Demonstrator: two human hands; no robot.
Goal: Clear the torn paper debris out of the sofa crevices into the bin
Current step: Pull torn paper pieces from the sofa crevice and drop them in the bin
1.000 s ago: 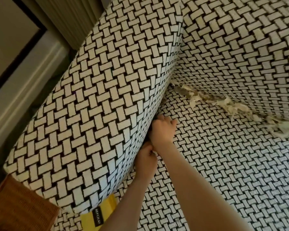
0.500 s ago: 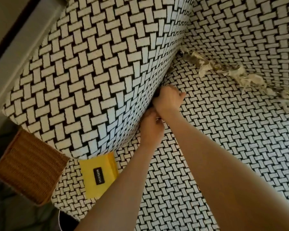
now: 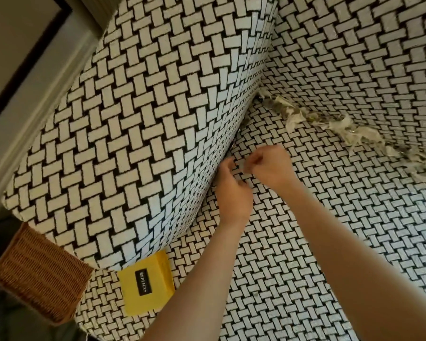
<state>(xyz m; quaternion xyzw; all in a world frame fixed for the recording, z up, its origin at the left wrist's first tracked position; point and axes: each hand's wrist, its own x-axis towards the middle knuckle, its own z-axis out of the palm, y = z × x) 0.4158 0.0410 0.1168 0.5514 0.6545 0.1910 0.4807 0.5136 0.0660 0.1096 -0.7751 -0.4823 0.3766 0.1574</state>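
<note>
The person's left hand (image 3: pixel 234 193) and right hand (image 3: pixel 271 168) are close together above the seat (image 3: pixel 305 242), just beside the gap where the armrest (image 3: pixel 138 134) meets it, probably because they search this gap for scraps. The left grip is loose, with the fingers half curled and nothing seen inside. The right grip has its fingertips drawn together like a pinch, but the blur hides whether a scrap is between them. The torn paper (image 3: pixel 349 130) lies well apart from both hands, in the crevice between the seat and the backrest (image 3: pixel 367 57). It forms a long ragged strip. Its long axis follows this crevice, from the corner near the armrest down toward the right edge, and the loose ends stick out over the seat. A wicker basket (image 3: pixel 35 274), probably the bin, stands on the floor outside the armrest, within reach of the left side.
</note>
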